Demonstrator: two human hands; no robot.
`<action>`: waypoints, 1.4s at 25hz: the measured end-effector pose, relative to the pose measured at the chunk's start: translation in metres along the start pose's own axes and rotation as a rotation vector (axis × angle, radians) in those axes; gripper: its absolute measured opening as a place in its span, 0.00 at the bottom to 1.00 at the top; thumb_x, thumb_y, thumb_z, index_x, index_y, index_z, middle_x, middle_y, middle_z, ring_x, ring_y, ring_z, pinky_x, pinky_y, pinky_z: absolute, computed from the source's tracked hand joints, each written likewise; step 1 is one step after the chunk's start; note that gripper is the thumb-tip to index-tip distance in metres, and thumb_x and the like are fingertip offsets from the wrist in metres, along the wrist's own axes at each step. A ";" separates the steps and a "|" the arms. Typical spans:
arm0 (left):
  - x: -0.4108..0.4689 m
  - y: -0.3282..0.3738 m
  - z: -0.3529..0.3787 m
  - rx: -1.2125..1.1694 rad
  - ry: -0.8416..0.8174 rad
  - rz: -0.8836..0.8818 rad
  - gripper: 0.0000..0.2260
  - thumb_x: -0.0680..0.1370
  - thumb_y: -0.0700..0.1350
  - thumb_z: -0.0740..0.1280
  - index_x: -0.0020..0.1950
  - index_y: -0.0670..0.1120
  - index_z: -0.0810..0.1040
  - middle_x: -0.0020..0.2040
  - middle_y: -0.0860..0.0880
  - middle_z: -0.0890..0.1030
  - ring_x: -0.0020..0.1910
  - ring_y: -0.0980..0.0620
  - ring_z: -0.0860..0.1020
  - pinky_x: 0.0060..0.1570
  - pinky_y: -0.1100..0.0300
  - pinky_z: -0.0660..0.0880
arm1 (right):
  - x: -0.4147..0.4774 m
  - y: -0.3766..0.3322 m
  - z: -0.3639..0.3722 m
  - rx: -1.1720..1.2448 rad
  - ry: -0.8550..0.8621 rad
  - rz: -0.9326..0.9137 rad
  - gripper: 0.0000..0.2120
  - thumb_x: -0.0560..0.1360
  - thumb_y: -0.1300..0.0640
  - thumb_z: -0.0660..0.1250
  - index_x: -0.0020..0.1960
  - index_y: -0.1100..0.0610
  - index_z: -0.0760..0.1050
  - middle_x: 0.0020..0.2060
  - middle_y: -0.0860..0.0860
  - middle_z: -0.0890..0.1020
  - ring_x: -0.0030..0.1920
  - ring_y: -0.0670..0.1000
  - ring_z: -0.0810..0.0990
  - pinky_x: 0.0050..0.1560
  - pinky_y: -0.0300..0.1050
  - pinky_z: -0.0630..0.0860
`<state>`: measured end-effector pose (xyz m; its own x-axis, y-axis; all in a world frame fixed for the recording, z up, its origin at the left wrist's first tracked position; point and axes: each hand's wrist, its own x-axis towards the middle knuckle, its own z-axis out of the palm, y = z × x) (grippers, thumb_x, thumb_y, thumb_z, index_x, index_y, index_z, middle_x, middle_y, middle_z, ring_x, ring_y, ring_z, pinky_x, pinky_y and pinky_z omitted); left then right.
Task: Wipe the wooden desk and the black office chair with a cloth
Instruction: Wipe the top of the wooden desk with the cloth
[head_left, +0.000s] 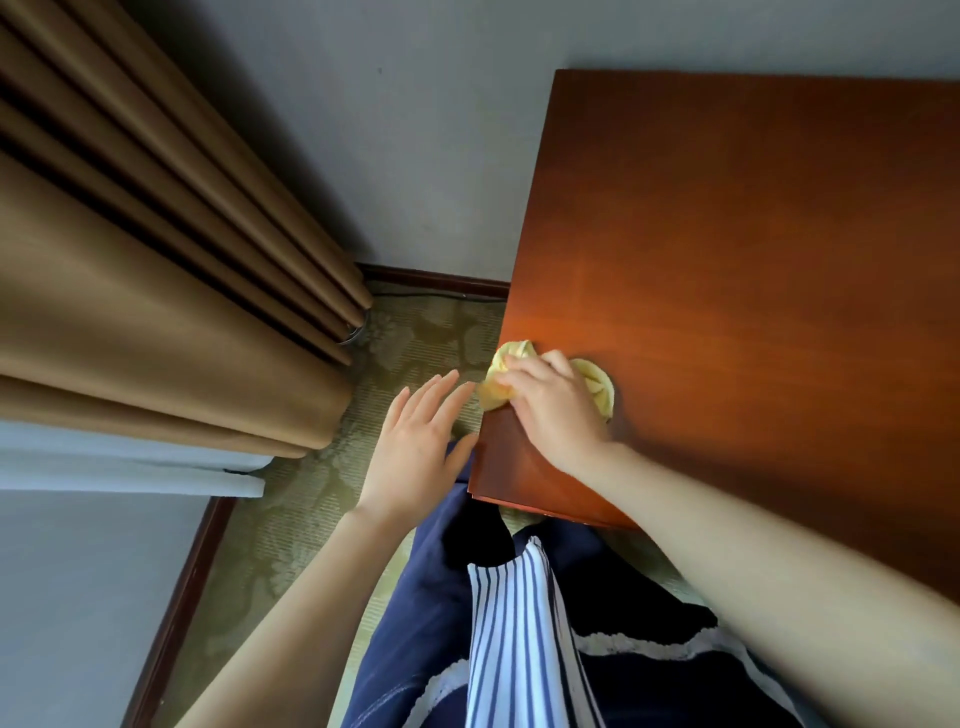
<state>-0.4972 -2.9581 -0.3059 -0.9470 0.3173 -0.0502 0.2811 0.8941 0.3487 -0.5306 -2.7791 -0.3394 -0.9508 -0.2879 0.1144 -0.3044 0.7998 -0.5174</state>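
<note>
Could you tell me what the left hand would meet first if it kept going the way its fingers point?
Probably the cloth at the desk edge, under the right hand; the left hand may sit lower.

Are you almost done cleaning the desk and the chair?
Hard to tell what is already wiped. Right now the right hand presses the yellow cloth on the wooden desk near its left edge; the left hand hovers open beside it. The black chair is not in view.

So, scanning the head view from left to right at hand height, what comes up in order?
Brown curtain → patterned carpet → open left hand → right hand pressing the yellow cloth → bare wooden desk.
</note>
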 end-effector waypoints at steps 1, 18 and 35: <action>-0.003 0.001 0.001 0.000 0.047 0.011 0.21 0.77 0.44 0.69 0.69 0.42 0.72 0.70 0.43 0.72 0.70 0.44 0.69 0.71 0.47 0.58 | -0.011 -0.001 -0.002 0.002 -0.018 -0.084 0.11 0.72 0.67 0.67 0.53 0.59 0.81 0.55 0.54 0.81 0.51 0.60 0.75 0.53 0.56 0.74; 0.075 0.038 0.011 0.072 -0.040 0.370 0.15 0.73 0.38 0.72 0.59 0.39 0.79 0.61 0.41 0.78 0.57 0.39 0.78 0.58 0.46 0.74 | -0.077 0.112 -0.076 -0.347 0.187 0.158 0.19 0.65 0.62 0.77 0.54 0.52 0.82 0.58 0.52 0.80 0.54 0.61 0.78 0.52 0.56 0.73; 0.209 0.062 0.050 0.222 -0.357 0.346 0.32 0.78 0.64 0.48 0.72 0.62 0.28 0.74 0.54 0.26 0.72 0.50 0.26 0.70 0.50 0.30 | -0.029 0.099 -0.052 -0.333 0.380 0.355 0.16 0.66 0.59 0.76 0.54 0.54 0.82 0.57 0.50 0.81 0.52 0.57 0.81 0.49 0.50 0.78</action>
<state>-0.6700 -2.8205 -0.3411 -0.6928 0.6578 -0.2955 0.6296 0.7515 0.1969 -0.5357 -2.6641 -0.3505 -0.9326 0.1847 0.3101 0.0907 0.9515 -0.2939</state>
